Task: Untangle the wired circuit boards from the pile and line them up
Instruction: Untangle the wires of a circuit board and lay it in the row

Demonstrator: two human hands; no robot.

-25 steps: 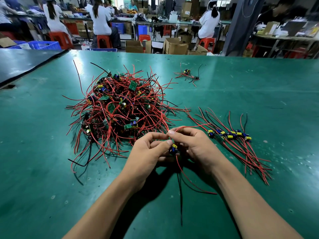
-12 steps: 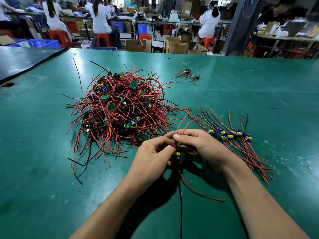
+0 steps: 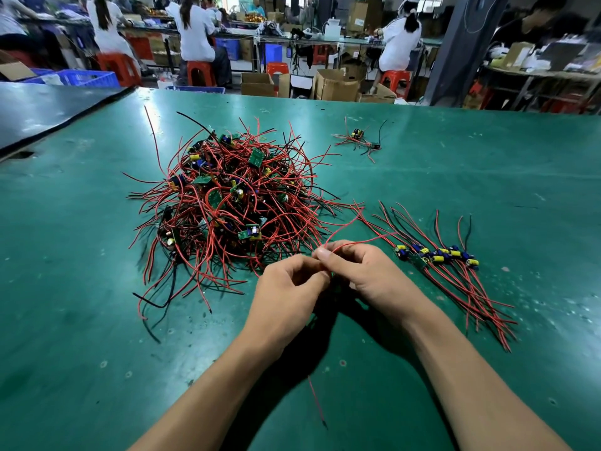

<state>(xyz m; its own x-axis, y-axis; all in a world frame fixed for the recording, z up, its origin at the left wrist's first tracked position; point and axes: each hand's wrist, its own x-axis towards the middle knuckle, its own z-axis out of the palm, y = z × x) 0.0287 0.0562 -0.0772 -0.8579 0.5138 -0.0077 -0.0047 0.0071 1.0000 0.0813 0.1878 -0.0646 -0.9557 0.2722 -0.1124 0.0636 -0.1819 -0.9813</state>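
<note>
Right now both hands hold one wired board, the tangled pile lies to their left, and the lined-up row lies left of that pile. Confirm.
Wrong: the lined-up row lies right of the hands, not left of the pile, as the head view shows. The left hand and right hand do hold one wired board, pile to their left.

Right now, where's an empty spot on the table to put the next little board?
Bare table lies right of the lined-up row, and between that row and the stray bundle. Also left of the tangled pile. It is crowded between pile and row, where the left hand and right hand hold a wired board.
</note>
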